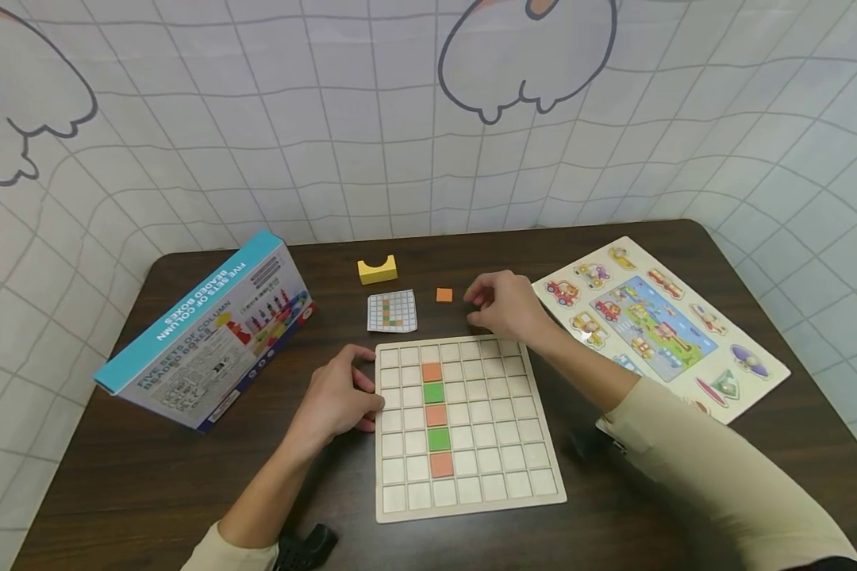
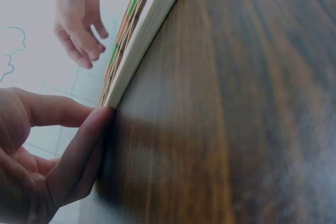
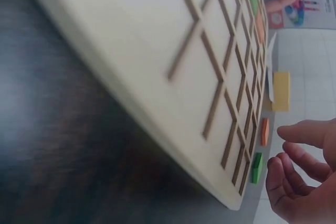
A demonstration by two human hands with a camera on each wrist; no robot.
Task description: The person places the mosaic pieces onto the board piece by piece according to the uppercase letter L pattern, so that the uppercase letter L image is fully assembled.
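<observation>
A pale wooden grid board [image 1: 500, 436] lies in front of me, with a column of alternating orange tiles [image 1: 436, 415] and green tiles [image 1: 439, 439] set in its cells. My left hand [image 1: 337, 396] pinches the board's left edge between thumb and fingers, as the left wrist view also shows. Beyond the far edge, my right hand [image 1: 510, 308] hovers with fingers loosely bent, nothing between them. Close by its fingertips are a loose orange tile [image 1: 444, 295] and, in the right wrist view, a loose green tile [image 3: 256, 168]; the head view hides this green one behind the hand.
A small pattern card [image 1: 392, 311] lies past the board, with a yellow arched block [image 1: 377, 270] behind it. To the left stands a blue and white box [image 1: 207, 333]. A picture puzzle board [image 1: 657, 325] lies at the right, partly under my right sleeve [image 1: 707, 460].
</observation>
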